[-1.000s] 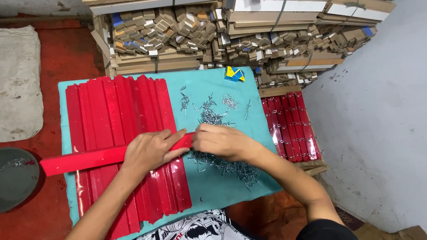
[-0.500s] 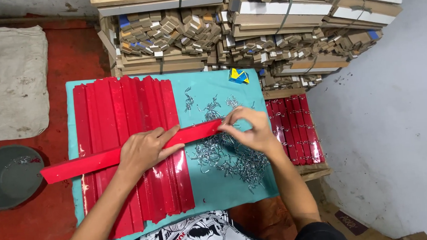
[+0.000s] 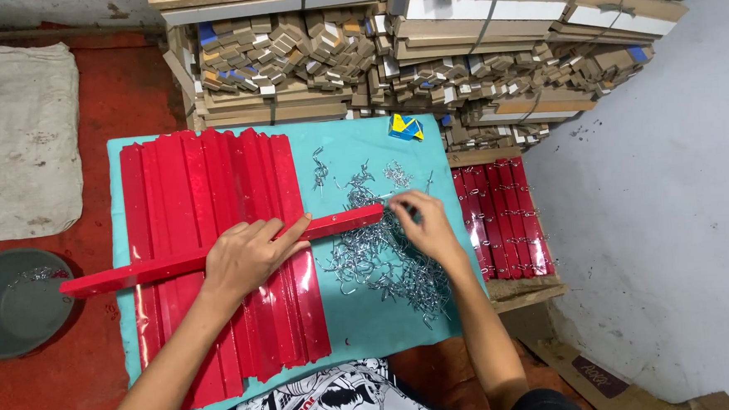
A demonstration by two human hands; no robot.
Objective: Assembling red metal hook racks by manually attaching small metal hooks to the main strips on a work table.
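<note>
Leftmost, a grey round bowl sits on the red floor beside the turquoise tabletop. On that tabletop a row of red strips lies side by side. The left hand lies flat, fingers spread, pressing a single long red strip laid across the row. At that strip's right end the right hand pinches with narrowed fingertips; what they grip is too small to tell. Beneath it spreads a heap of small metal hooks. Further right lies another batch of red strips.
</note>
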